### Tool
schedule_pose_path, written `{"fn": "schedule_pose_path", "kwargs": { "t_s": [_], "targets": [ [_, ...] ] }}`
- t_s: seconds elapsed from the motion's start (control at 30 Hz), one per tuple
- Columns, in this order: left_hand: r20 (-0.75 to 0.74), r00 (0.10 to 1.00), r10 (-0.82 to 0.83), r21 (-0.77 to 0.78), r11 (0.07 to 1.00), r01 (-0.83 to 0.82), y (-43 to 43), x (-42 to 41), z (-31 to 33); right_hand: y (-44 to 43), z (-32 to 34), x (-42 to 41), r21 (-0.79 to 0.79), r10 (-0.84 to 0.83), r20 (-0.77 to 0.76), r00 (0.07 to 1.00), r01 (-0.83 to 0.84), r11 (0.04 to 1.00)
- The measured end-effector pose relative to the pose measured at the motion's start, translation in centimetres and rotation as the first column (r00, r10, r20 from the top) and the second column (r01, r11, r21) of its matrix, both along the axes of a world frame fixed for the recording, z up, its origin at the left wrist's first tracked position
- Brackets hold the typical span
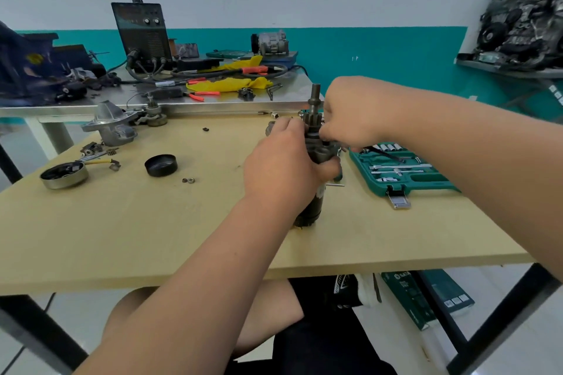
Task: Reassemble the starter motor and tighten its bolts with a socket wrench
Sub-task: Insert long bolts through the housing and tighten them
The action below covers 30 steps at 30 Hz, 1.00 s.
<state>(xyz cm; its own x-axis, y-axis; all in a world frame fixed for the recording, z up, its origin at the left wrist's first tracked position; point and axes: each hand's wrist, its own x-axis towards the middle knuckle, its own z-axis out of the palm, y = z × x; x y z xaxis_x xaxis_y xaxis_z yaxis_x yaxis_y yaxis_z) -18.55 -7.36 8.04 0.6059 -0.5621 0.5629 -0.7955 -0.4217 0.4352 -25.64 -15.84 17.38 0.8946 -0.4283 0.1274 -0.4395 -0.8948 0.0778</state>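
Note:
The dark starter motor body [310,210] stands upright on the wooden table [152,231], its shaft and pinion gear [314,106] pointing up. My left hand [283,164] grips the motor's upper body. My right hand [350,113] pinches a small part at the motor's top, beside the gear; what it holds is hidden by the fingers. The aluminium nose housing [109,125] lies at the far left. A black end cap [161,165] sits in the middle, with a nut [189,180] next to it. An open green socket set case [402,170] lies to the right.
A round metal cup with parts [64,175] and small gears [93,149] lie at the left. A steel bench [213,100] behind carries a welder [141,36], yellow cloth, pliers and cables. An engine [524,18] sits on a stand at the far right. Boxes [426,298] lie under the table.

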Motion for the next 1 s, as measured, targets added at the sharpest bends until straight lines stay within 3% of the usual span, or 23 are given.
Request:
{"fn": "schedule_pose_path", "kwargs": {
  "t_s": [0.1, 0.27, 0.47, 0.7, 1.0],
  "targets": [
    [-0.014, 0.996, -0.089, -0.017, 0.996, 0.089, 0.5, 0.6, 0.2, -1.4, 0.4, -0.9, 0.013, 0.114, 0.103, 0.988, -0.116, 0.993],
    [-0.046, 0.969, -0.242, -0.030, 0.970, 0.241, 1.0, 2.1, 0.6, -2.5, -0.6, -1.3, -0.036, 0.325, 0.052, 0.944, -0.324, 0.946],
    [-0.146, 0.890, -0.432, -0.049, 0.901, 0.430, 1.3, 4.4, 0.9, -3.6, -0.9, -1.0, -0.032, 0.448, 0.075, 0.891, -0.447, 0.894],
    [-0.188, 0.827, -0.530, -0.042, 0.846, 0.532, 0.8, 5.6, 1.4, -4.1, 0.0, -0.7, -0.033, 0.497, -0.048, 0.867, -0.498, 0.866],
    [-0.174, 0.811, -0.559, -0.045, 0.827, 0.560, 0.4, 5.5, 1.8, -4.4, -0.3, -0.7, -0.109, 0.514, -0.055, 0.856, -0.517, 0.849]
  ]
}}
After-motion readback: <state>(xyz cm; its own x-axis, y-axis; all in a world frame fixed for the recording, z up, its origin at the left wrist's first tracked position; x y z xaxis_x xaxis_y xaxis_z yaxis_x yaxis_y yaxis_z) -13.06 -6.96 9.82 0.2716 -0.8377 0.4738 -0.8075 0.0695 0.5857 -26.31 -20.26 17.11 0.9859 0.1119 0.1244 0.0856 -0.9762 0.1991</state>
